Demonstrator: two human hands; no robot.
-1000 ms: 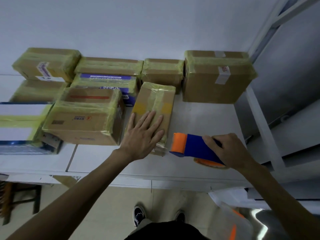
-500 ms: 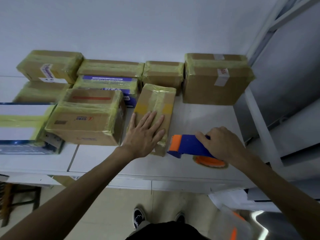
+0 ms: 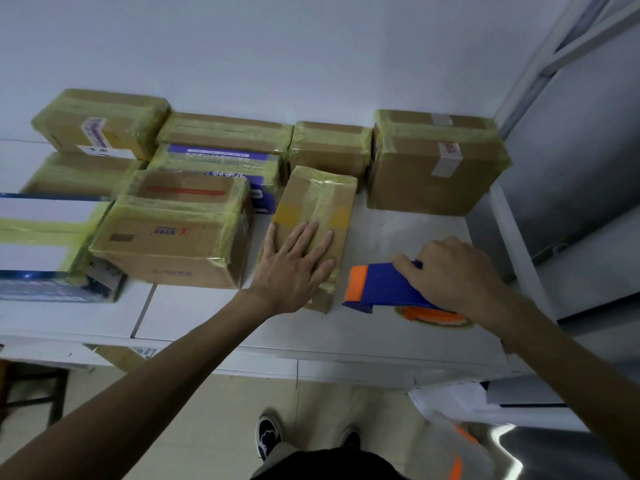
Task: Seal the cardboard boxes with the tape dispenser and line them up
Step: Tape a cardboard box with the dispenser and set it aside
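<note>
Cardboard narrow box [image 3: 313, 216] lies on the white table [image 3: 214, 313], left hand [image 3: 294, 268] pressed flat on it, fingers straight and spread. Right hand [image 3: 453, 275] grips the blue-orange tape dispenser [image 3: 384, 287] just beside the box. Taped boxes [image 3: 433, 161] line the white wall [image 3: 277, 46].

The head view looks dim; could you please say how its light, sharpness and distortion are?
Head view: dim, bluish, even light with soft shadows; left hand and tape dispenser fairly sharp; white and blue box at the left edge smeared; wide-angle lens slants the shelf post; a bright glint lower right.
</note>
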